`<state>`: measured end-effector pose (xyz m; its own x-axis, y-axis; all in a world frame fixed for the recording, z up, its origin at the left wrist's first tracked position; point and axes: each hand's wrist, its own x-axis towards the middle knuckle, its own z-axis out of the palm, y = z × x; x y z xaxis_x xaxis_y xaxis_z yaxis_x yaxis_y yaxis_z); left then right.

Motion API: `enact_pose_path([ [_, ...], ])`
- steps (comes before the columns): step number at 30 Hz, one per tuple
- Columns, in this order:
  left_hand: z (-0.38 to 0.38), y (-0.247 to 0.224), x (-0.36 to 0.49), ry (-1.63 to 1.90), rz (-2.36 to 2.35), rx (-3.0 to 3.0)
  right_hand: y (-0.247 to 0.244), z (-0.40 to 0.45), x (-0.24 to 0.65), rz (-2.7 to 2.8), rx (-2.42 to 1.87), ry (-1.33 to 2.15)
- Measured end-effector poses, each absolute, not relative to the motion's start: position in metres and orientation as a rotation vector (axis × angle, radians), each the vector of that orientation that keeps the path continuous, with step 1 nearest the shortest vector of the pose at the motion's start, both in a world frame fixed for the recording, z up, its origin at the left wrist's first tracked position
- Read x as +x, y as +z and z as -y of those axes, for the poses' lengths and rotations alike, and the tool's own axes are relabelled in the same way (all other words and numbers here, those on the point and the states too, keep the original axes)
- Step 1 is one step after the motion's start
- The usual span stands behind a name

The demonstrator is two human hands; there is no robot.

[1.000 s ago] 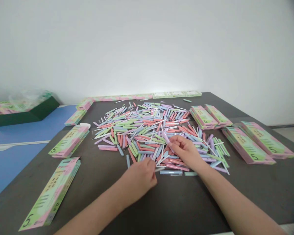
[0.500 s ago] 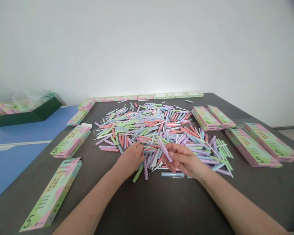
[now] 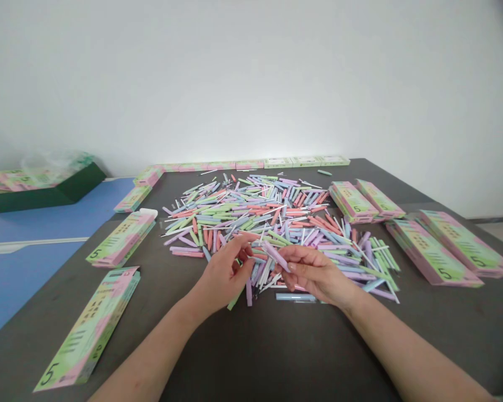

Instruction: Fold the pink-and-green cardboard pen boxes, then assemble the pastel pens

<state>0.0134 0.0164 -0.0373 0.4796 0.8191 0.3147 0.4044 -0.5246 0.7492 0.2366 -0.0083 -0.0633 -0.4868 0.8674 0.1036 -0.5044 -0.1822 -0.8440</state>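
A light purple pen is pinched in my right hand, between thumb and fingers. It slants up to the left, above the near edge of a heap of pastel pen parts. My left hand is close to the pen's left end, its fingers curled with the thumb near them. Whatever sits between those left fingertips, if anything, is hidden or too small to name. Thin white sticks and purple, green, blue and coral pieces lie behind and beneath both hands. One blue pen rests below my right hand.
Pink-and-green boxes marked 5 line the left side, including a flat near one and one with a raised flap. Stacked boxes stand right. More boxes row along the back. A dark green tray sits far left.
My left hand has lifted from the heap and moved up to the pen's left end. The purple pen has tilted flatter and shifted slightly left in my right hand.
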Motion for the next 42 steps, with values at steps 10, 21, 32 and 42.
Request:
enact_pose_path([
  [10,0.009,-0.030,0.019,0.967,-0.908,1.647,-0.064,0.010,0.235,1.229,-0.718,1.577],
  [21,0.003,-0.045,0.016,1.039,-0.935,1.467,-0.061,0.014,0.234,1.171,-0.734,1.378],
  [32,-0.003,-0.049,0.009,1.071,-0.937,1.455,-0.063,0.014,0.233,1.191,-0.710,1.414],
  [42,-0.016,-0.053,0.004,1.267,-0.881,1.219,-0.068,0.004,0.235,1.424,-1.145,0.999],
])
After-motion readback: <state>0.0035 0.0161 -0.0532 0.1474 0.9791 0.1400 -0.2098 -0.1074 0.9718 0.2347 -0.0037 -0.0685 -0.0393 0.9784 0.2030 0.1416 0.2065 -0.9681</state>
